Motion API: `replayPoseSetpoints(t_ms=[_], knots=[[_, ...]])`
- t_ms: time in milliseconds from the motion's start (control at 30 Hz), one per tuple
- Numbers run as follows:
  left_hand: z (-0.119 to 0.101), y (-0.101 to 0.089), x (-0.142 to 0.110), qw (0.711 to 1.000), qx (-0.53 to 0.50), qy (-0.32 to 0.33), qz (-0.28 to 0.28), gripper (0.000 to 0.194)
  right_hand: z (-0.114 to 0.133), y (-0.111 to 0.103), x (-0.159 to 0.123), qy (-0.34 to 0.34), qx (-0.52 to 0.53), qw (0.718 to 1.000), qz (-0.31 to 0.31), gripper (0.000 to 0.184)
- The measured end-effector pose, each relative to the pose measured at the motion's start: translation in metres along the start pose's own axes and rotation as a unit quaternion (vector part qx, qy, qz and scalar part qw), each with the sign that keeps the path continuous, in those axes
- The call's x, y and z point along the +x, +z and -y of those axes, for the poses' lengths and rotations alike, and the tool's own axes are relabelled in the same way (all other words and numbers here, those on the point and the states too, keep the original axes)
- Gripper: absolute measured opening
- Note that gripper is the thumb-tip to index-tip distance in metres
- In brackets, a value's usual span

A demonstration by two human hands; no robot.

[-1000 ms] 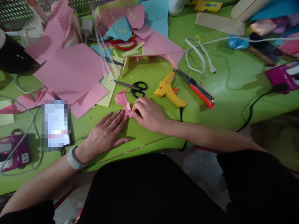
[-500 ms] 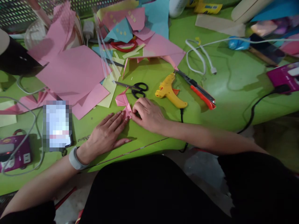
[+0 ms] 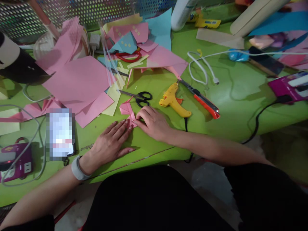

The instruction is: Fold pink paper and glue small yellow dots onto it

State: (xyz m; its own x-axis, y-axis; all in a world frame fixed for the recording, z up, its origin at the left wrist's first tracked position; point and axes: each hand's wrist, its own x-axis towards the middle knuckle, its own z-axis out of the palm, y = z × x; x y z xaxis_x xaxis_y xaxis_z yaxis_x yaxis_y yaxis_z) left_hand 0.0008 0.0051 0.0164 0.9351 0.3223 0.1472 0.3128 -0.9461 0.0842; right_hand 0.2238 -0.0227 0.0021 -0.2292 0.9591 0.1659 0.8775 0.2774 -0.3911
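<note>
A small folded piece of pink paper [image 3: 126, 109] lies on the green table, its lower end between my two hands. My left hand [image 3: 112, 138] rests flat on the tabletop, its fingertips pressing on the paper's lower left part and its thumb stretched out. On the other side, my right hand [image 3: 154, 123] has its fingers curled, with thumb and forefinger pinching the paper's right edge; the exact grip is partly hidden. Just above the paper lie black-handled scissors [image 3: 141, 98]. A yellow glue gun [image 3: 174, 101] lies right of them, beside a red utility knife [image 3: 204, 102].
Large pink sheets [image 3: 79, 83] and folded paper pieces [image 3: 127, 41] cover the back left. A lit phone [image 3: 60, 134] lies left of my left hand. Purple power strips [image 3: 18, 160] sit at both sides. A white cable [image 3: 199, 67] loops at back right. The table's front edge runs close by.
The whole view has shifted slightly, so things appear a little lower. Both hands stay at the folded pink paper with nearly the same pose.
</note>
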Motion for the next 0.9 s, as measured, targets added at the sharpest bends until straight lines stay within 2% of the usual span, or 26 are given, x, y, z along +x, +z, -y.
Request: replayPoseSetpoints(t_ms=[133,300,367,467,700,900], knots=[[0.0,-0.002,-0.001,1.0,0.015,0.001,0.004,0.069,-0.004,0.0,0.003,0.016,0.018,1.0,0.014,0.023],[-0.003,-0.013,-0.002,0.997,0.032,0.0,-0.064,0.047,-0.007,0.002,0.003,0.018,0.033,0.999,0.01,0.03],[-0.006,-0.014,-0.002,0.997,0.026,0.014,-0.07,0.041,-0.007,0.002,0.003,0.017,0.039,0.999,0.008,0.033],[-0.011,-0.012,0.0,0.999,0.01,0.026,-0.043,0.045,-0.006,0.002,0.002,0.008,0.041,0.999,0.008,0.032],[-0.017,-0.006,0.001,0.999,0.037,-0.01,0.022,0.059,-0.006,0.003,0.003,0.007,0.03,0.999,0.007,0.029],[-0.019,-0.012,0.003,0.997,0.062,-0.003,0.056,0.058,-0.007,0.003,0.002,0.007,0.031,0.999,0.007,0.027]])
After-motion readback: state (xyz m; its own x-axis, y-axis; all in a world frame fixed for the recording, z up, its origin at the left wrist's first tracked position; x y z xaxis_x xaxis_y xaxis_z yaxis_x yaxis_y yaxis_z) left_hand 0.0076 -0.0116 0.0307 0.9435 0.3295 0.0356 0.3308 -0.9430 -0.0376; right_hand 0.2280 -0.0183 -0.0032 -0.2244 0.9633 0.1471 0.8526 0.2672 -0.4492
